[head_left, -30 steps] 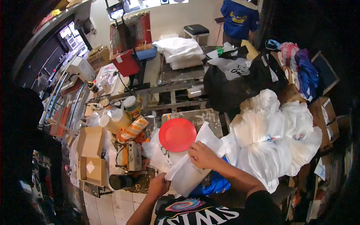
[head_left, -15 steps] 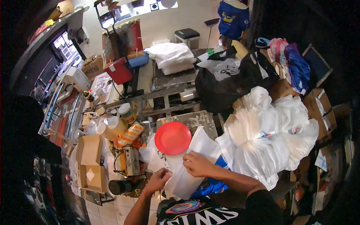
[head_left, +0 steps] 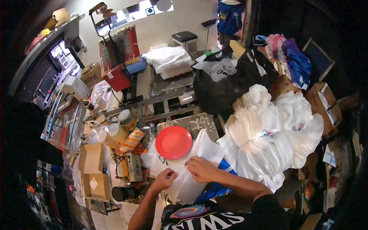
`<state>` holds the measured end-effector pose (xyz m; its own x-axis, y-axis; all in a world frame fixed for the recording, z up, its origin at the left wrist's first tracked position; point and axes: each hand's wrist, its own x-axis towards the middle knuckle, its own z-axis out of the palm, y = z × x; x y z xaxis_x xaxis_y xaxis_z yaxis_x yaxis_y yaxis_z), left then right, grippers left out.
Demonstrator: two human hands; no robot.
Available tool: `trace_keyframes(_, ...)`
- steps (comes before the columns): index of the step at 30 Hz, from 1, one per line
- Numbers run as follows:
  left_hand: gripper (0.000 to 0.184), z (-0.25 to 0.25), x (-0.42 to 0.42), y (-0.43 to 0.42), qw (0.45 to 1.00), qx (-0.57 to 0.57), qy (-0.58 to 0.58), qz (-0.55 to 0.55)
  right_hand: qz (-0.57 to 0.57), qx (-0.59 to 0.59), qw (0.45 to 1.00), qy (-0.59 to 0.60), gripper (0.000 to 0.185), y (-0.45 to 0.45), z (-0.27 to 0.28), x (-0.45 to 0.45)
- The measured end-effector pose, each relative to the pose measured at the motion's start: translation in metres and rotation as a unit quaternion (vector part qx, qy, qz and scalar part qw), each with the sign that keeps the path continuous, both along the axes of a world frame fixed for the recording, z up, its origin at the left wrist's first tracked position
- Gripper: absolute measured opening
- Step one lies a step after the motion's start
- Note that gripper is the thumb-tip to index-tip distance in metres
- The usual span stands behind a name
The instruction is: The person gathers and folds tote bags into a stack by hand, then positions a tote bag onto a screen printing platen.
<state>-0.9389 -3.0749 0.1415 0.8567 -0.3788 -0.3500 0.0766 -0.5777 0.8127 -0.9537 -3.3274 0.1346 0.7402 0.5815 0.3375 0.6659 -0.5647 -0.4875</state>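
Observation:
A round red plate (head_left: 173, 142) lies on white sheets over a worn grey board (head_left: 199, 124). Just below and right of it, my right hand (head_left: 200, 169) has its fingers bent together at a white sheet (head_left: 191, 184); whether they pinch it is hidden. My left hand (head_left: 166, 179) is to the left, over the sheet's left edge, with thumb and fingertips curled together; what they hold, if anything, is too small to tell. Dark marks show on the white material below the plate. Blue plastic (head_left: 214, 188) lies under the sheet, near my right forearm.
Bundled white bags (head_left: 264, 142) are heaped at the right. Behind them sits a large black bag (head_left: 218, 90). At the left are an open cardboard box (head_left: 94, 163), a metal device (head_left: 134, 168) and a lidded jar (head_left: 127, 119). A person in blue (head_left: 230, 19) stands at the back.
My left hand has come off the sheet's lower left edge and moved up, its fingers now curled above it. My right hand remains near the plate. The whole view has shifted slightly.

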Motion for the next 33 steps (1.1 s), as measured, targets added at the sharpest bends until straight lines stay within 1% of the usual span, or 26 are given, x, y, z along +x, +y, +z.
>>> trace_keyframes(2, 0.03, -0.005, 0.004, 0.004, 1.0, 0.017, 0.015, 0.008, 0.009, 0.013, 1.0, -0.012, 0.026, -0.002, -0.001, 0.004)
trace_keyframes(3, 0.029, -0.02, 0.009, 0.009, 1.0, 0.023, -0.017, -0.004, 0.022, 0.028, 0.999, -0.021, 0.025, -0.001, -0.005, 0.005)
trace_keyframes(4, 0.027, -0.039, 0.009, 0.019, 0.999, 0.031, -0.039, -0.011, 0.026, 0.065, 0.998, -0.006, 0.021, -0.001, -0.013, 0.006)
trace_keyframes(5, 0.026, -0.057, 0.013, 0.028, 0.998, 0.011, -0.046, -0.032, 0.012, 0.094, 0.994, 0.054, 0.011, 0.002, -0.012, 0.008)
trace_keyframes(6, 0.025, -0.043, 0.014, 0.025, 0.999, 0.024, -0.019, -0.025, 0.011, -0.002, 0.991, 0.133, 0.013, 0.001, -0.015, 0.009)
trace_keyframes(7, 0.024, -0.045, 0.013, 0.025, 1.0, 0.027, -0.011, -0.001, 0.047, 0.065, 0.996, 0.034, 0.014, -0.002, -0.004, 0.007)
trace_keyframes(8, 0.022, -0.039, 0.013, 0.023, 0.997, -0.019, -0.07, -0.001, 0.026, 0.065, 0.997, 0.03, 0.015, -0.004, 0.001, 0.004)
trace_keyframes(9, 0.022, -0.02, 0.012, 0.018, 0.999, -0.016, -0.038, 0.023, 0.004, 0.058, 0.998, 0.028, 0.015, -0.004, 0.008, 0.0)
trace_keyframes(13, 0.023, -0.01, 0.013, 0.019, 0.999, -0.03, 0.015, 0.029, 0.007, 0.063, 0.997, 0.036, 0.014, -0.005, 0.011, -0.003)
trace_keyframes(22, 0.023, -0.007, 0.012, 0.02, 0.999, -0.041, 0.016, 0.031, 0.002, 0.07, 0.997, 0.033, 0.011, -0.001, 0.012, -0.002)
trace_keyframes(26, 0.025, 0.003, 0.013, 0.02, 0.999, -0.046, 0.007, 0.02, -0.005, 0.069, 0.996, 0.049, 0.011, -0.001, 0.012, -0.002)
trace_keyframes(28, 0.027, 0.018, 0.014, 0.017, 0.992, -0.054, 0.111, 0.035, -0.017, 0.07, 0.996, 0.046, 0.017, -0.003, 0.012, -0.002)
trace_keyframes(29, 0.027, 0.022, 0.014, 0.016, 0.992, -0.054, 0.112, 0.036, -0.016, 0.071, 0.996, 0.047, 0.017, -0.002, 0.011, -0.002)
trace_keyframes(31, 0.028, 0.027, 0.015, 0.015, 0.984, -0.063, 0.161, 0.038, -0.028, 0.086, 0.995, 0.051, 0.018, -0.002, 0.009, -0.003)
trace_keyframes(33, 0.028, 0.025, 0.016, 0.016, 0.984, -0.061, 0.167, 0.027, -0.026, 0.071, 0.995, 0.066, 0.016, -0.005, 0.006, -0.003)
